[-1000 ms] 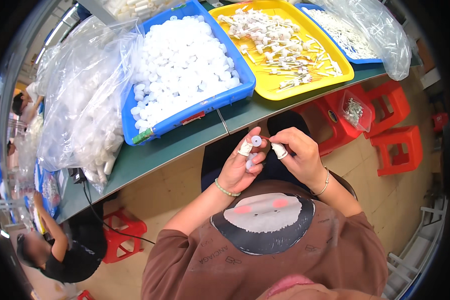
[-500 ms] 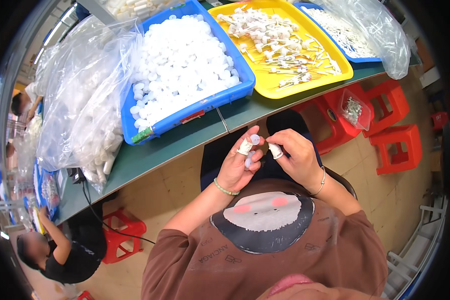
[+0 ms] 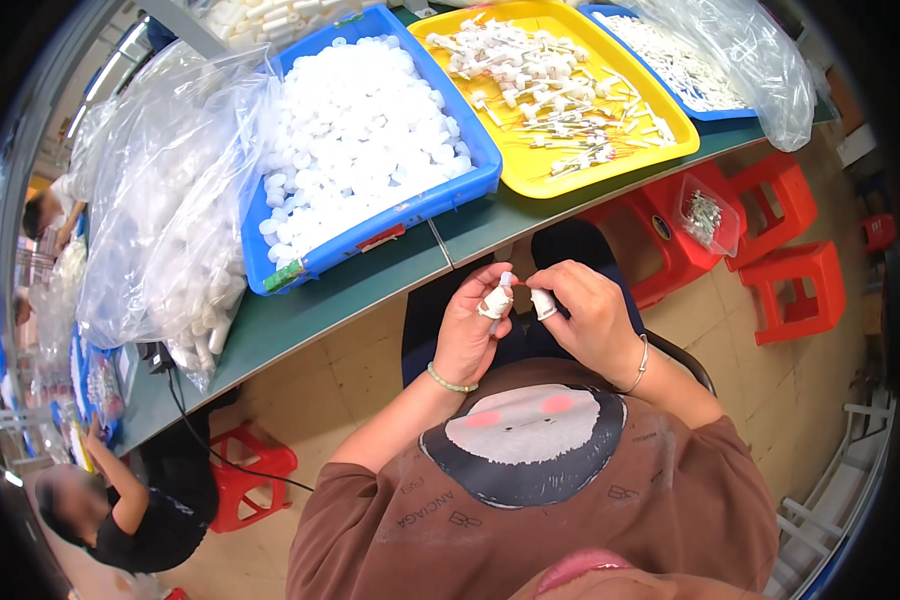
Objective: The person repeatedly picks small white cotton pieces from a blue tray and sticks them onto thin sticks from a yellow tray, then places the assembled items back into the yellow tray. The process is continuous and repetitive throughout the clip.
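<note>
My left hand (image 3: pixel 468 325) is closed in front of my body, its fingertips pinching a small translucent white plastic cap (image 3: pixel 507 279). Facing it, my right hand (image 3: pixel 598 312) has thumb and index finger pressed together close to that cap. A thin reddish strand seems to show between the hands, too small to make out well. Both thumbs wear white wrappings, the left wrapping (image 3: pixel 493 302) and the right wrapping (image 3: pixel 543 304). More such caps fill a blue tray (image 3: pixel 390 222) on the table beyond my hands.
A yellow tray (image 3: pixel 610 178) holds small white parts with thin leads. Clear bags (image 3: pixel 160 200) of white tubes lie left, by a black cable (image 3: pixel 185 415). Red stools (image 3: pixel 795 290) and a clear box of parts (image 3: pixel 705 215) stand right. Another person (image 3: pixel 135 490) sits at lower left.
My hands have drawn a little closer together. My left fingers have curled in around the cap, and a second cap seen lower in that hand is now hidden.
</note>
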{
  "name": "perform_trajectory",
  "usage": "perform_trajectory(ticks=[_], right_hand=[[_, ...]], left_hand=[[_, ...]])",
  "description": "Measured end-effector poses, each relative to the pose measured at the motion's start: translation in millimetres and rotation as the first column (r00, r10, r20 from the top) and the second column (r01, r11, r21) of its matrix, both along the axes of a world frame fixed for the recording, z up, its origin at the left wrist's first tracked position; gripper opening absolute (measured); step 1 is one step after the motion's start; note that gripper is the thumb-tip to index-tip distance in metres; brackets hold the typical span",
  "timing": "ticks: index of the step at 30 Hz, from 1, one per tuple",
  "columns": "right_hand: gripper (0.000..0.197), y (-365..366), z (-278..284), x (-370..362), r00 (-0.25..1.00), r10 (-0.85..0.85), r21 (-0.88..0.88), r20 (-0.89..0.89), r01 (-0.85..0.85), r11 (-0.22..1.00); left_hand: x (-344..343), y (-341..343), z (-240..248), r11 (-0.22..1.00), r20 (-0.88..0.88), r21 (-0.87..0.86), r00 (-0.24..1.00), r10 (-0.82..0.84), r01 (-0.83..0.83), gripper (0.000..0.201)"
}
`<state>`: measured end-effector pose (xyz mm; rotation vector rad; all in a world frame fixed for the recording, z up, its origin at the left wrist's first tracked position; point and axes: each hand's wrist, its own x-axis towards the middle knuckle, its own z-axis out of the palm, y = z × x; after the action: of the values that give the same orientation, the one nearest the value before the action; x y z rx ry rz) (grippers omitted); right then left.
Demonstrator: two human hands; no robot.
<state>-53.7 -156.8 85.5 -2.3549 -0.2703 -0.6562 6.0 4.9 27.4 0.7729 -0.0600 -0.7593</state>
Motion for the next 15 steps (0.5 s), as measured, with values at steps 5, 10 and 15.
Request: perform_trajectory(ticks=[5, 10, 15], right_hand=[[0.022, 6, -3, -1, 0.994, 0.021, 0.188, -0.107, 0.000, 0.982], [0.025, 6, -3, -2, 0.957, 0.085, 0.344, -0.276, 0.016, 0.939], [0.024, -2, -8, 4, 0.996, 0.053, 0.061, -0.069, -0.049, 0.997]], left_hand=[[-2, -2, 1, 1.000, 0.034, 0.013, 0.999, -0.011, 0.011, 0.029], [-3, -3, -4, 0.999, 0.029, 0.021, 0.999, -0.038, 0.038, 0.029], [-1, -2, -4, 0.999, -0.004, -0.011, 0.999, -0.033, 0.033, 0.030]])
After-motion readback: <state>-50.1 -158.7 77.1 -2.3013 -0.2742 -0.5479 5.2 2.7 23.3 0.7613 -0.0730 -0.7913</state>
